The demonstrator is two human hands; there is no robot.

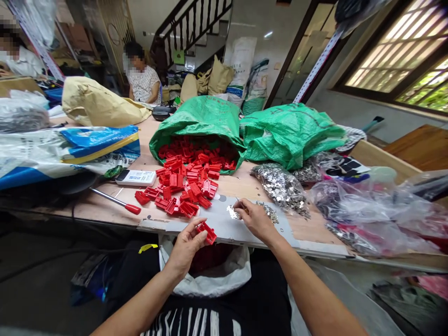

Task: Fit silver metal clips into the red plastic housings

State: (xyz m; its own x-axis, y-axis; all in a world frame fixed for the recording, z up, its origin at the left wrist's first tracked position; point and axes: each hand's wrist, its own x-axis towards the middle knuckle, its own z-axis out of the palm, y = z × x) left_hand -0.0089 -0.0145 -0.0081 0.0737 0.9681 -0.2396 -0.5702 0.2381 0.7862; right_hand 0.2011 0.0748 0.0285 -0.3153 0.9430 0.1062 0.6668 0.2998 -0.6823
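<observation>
While the left hand (pixel 185 245) pinches a red plastic clip (pixel 207 232) between thumb and fingers at the near edge of the table (pixel 115 210), the scene reads so:

- The right hand (pixel 257 218) rests on the table, fingertips pressed together on small silver metal pieces (pixel 234 212); what exactly they nip is too small to tell.
- A loose heap of red clips (pixel 182 191) lies just beyond the hands, spilling from an open green bag (pixel 199 119).
- A second green bag (pixel 290 130) sits to the right, with a clear bag of metal parts (pixel 280 184) before it.
- A red-handled screwdriver (pixel 117 201) and a white remote (pixel 136 178) lie to the left, near a blue and white sack (pixel 87 149).
- A white bag (pixel 210 275) hangs open in the lap, below the table edge.
- Another person (pixel 142 77) sits at the far end; a staircase (pixel 189 23) rises behind.
</observation>
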